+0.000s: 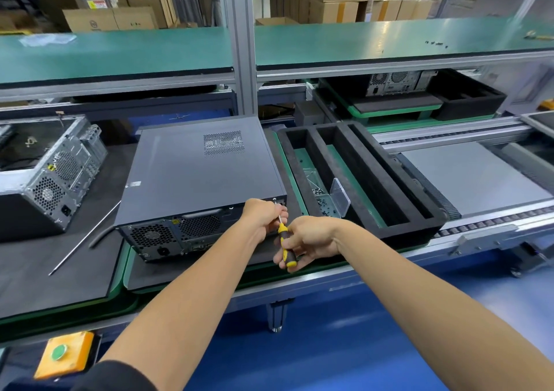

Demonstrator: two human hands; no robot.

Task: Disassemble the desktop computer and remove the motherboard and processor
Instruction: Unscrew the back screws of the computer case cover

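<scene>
One closed desktop computer (198,178) is lying flat — no legible label. The right hand (308,239) is gripping one screwdriver (286,248); the left hand (263,215) is pinching its shaft.

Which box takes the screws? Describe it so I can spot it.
Right of the closed computer lies a black foam tray. In its left slot sits a small clear box, lid up, dark screws inside. It is the tray's only transparent thing.

Desktop computer (198,178) lies flat on the bench (60,270) before me. Opened chassis (57,169) to its left, long rod (84,238) between them. Foam tray (359,175) to its right, screw box (326,196) in it.
</scene>
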